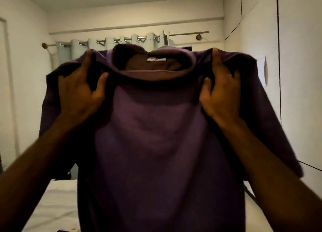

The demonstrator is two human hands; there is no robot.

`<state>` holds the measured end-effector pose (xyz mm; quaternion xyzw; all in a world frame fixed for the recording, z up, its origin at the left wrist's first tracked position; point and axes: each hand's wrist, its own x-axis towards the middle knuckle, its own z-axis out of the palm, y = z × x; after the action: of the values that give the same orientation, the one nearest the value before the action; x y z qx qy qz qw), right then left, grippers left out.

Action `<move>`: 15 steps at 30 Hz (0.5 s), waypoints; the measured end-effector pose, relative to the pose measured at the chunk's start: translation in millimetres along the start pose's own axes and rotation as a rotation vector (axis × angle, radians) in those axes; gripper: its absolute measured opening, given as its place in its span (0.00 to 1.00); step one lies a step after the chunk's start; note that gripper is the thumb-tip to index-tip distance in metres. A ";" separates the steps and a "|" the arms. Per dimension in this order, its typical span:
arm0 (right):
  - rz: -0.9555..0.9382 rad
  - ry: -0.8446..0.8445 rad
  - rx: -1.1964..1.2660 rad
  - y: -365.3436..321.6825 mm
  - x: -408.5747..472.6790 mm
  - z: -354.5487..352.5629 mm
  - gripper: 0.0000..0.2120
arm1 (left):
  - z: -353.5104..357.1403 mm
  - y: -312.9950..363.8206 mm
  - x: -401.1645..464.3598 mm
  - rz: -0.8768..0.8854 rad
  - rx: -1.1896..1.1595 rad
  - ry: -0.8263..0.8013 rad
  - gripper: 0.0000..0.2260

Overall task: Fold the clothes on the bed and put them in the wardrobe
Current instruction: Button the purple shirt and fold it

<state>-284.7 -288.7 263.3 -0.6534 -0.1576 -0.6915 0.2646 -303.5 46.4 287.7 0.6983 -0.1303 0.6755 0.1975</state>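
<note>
Purple T-shirt (149,127) gripped at each shoulder by left hand (81,94) and right hand (221,92), raised above the bed (57,202) to hang flat for folding.

Two bare forearms, left hand (78,90), right hand (221,92), no sleeves

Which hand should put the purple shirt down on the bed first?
Probably the left hand: the bed shows below it. The right hand, nearer the wardrobe, grips the purple shirt's other shoulder.
</note>
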 end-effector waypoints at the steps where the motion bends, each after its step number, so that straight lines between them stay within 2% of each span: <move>1: 0.001 -0.018 -0.008 -0.4 -0.5 0.7 0.33 | 1.5 -2.6 -2.1 -0.007 -0.013 -0.020 0.29; 5: 0.013 -0.112 -0.014 24.6 -57.7 16.3 0.33 | 30.7 -31.0 -64.3 -0.070 -0.125 -0.143 0.30; 10: 0.049 -0.343 -0.040 80.9 -217.4 35.7 0.34 | 74.2 -71.1 -229.2 -0.155 -0.123 -0.375 0.34; 12: 0.090 -0.467 -0.025 96.8 -290.2 35.5 0.37 | 84.3 -85.1 -300.5 -0.184 -0.084 -0.525 0.37; 15: 0.216 -0.714 -0.028 118.5 -373.5 32.8 0.48 | 102.6 -115.9 -391.6 -0.226 -0.061 -0.822 0.40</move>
<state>-187.8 -306.4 -117.4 -0.8700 -0.1607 -0.3902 0.2552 -180.9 69.8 -114.4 0.9132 -0.1408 0.3111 0.2224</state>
